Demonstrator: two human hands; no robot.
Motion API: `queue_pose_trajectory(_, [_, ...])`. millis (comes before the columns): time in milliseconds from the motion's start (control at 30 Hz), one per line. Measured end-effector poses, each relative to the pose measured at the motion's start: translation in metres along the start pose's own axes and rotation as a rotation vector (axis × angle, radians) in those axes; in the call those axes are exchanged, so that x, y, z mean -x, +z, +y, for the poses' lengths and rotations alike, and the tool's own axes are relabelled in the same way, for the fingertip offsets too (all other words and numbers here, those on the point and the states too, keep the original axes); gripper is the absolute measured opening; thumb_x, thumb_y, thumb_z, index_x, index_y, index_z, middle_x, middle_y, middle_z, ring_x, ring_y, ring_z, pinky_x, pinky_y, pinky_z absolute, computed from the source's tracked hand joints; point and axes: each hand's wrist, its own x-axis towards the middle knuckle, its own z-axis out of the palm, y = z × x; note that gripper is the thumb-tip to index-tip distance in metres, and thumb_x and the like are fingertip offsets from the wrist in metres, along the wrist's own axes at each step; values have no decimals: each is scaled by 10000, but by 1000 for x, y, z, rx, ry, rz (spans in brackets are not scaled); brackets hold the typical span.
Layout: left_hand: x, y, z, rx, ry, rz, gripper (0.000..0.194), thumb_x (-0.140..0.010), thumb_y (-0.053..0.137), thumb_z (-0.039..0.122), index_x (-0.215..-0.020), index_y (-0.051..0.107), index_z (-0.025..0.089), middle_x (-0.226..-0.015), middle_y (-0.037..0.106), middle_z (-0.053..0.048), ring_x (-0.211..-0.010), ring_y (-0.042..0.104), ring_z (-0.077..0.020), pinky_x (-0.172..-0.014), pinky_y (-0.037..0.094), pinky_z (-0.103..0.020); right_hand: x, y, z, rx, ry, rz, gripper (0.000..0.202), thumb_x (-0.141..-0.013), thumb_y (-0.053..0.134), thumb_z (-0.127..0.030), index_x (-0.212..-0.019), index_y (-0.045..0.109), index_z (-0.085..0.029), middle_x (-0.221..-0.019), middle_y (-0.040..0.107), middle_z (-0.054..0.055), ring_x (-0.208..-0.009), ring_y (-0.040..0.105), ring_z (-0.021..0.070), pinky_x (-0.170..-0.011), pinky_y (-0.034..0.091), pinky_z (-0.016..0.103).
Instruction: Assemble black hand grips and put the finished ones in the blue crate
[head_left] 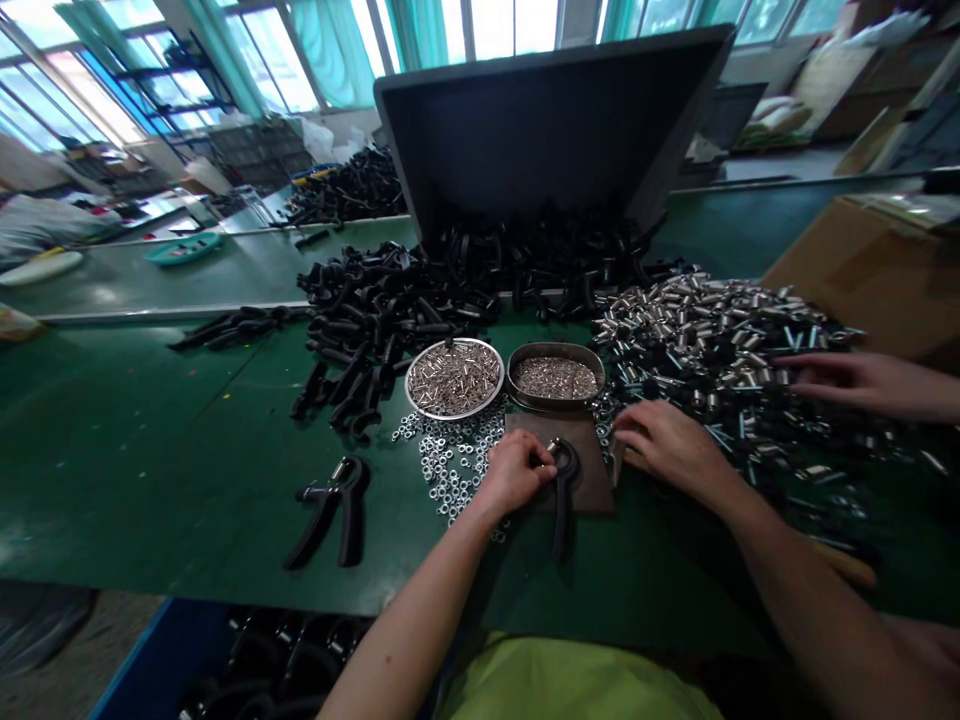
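My left hand [519, 468] is closed, fingertips pinched at the metal spring end of a black handle piece [563, 500] that lies on a brown pad [593, 440]. To the right of the pad, my right hand [664, 448] has its fingers bent around something flat and light brown, too unclear to name. Beyond the pad stand a round dish of small metal pins [455, 377] and an oval tin of tiny metal parts [556, 377]. Small metal nuts [453, 468] lie scattered left of the pad. An assembled black hand grip [334, 512] rests on the green table at the left.
A heap of black handles [360, 310] spills from a tilted grey bin [540, 130]. Metal springs and bolts [705, 330] are piled at the right. Another person's hand [862, 382] reaches into that pile, near a cardboard box [862, 270]. A blue crate [161, 665] sits below the table.
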Motion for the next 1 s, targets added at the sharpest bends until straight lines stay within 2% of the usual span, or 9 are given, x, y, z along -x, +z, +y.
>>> queue_pose_trajectory(133, [8, 5, 0, -89, 111, 56, 63, -744, 666, 189, -805, 664, 204, -936, 611, -31, -954, 535, -198, -862, 409, -344, 67, 12, 33, 189, 96, -31, 129, -791, 583, -323, -871, 597, -224, -871, 610, 60, -842, 543, 246, -655, 419, 335])
queue_pose_trajectory(267, [31, 14, -1, -347, 258, 204, 165, -834, 557, 193, -916, 693, 237, -1129, 565, -77, -1026, 498, -239, -882, 405, -394, 90, 21, 39, 291, 150, 0, 81, -807, 566, -275, -840, 575, -202, -873, 598, 79, -843, 539, 247, -707, 429, 351])
queue_pose_trajectory(333, [44, 19, -4, -491, 280, 240, 282, -855, 514, 187, -1078, 659, 279, -1213, 510, -95, -1036, 485, -258, -871, 416, -411, 89, 20, 36, 333, 164, 9, 69, -830, 541, -259, -832, 565, -194, -863, 608, 84, -845, 550, 249, -716, 428, 357])
queue_pose_trajectory(467, [61, 23, -6, -681, 189, 136, 531, -865, 448, 128, -1343, 431, 360, -1110, 524, -85, -908, 513, -216, -678, 460, -298, 83, 1, 22, 350, 207, -29, 148, -891, 456, -278, -898, 568, -180, -837, 651, 86, -786, 612, 248, -671, 445, 357])
queue_pose_trajectory(633, [65, 20, 3, -766, 116, 52, 566, -871, 435, 124, -1371, 367, 380, -1039, 510, -61, -942, 499, -201, -618, 442, -230, 69, -28, -21, -45, 153, 37, 344, -945, 325, -303, -1242, 490, -251, -1114, 669, 44, -891, 666, 214, -703, 514, 329])
queue_pose_trajectory(733, [65, 18, 7, -782, 114, 42, 567, -863, 435, 112, -1368, 376, 363, -1030, 505, -61, -942, 495, -202, -630, 445, -234, 59, -23, -43, -258, 98, 181, 417, -949, 292, -286, -1344, 417, -237, -1227, 621, 49, -1040, 627, 196, -837, 511, 320])
queue_pose_trajectory(800, [66, 19, 7, -779, 115, 51, 565, -861, 431, 110, -1366, 377, 358, -1031, 506, -62, -941, 496, -204, -620, 443, -233, 54, -12, -47, -245, 88, 157, 422, -936, 309, -272, -1334, 442, -231, -1229, 621, 57, -1055, 623, 214, -855, 513, 346])
queue_pose_trajectory(900, [66, 20, 5, -766, 123, 60, 576, -850, 439, 100, -1367, 374, 346, -1033, 508, -64, -955, 498, -209, -615, 442, -230, 51, -2, -44, -161, 126, -17, 395, -922, 348, -276, -1282, 508, -244, -1128, 677, 54, -959, 666, 242, -795, 541, 384])
queue_pose_trajectory(1000, [66, 21, 3, -757, 122, 53, 583, -842, 447, 93, -1366, 376, 338, -1031, 507, -66, -964, 496, -211, -606, 441, -224, 52, -9, -46, -198, 119, 97, 408, -939, 328, -276, -1325, 456, -244, -1215, 632, 46, -1041, 632, 222, -866, 521, 378])
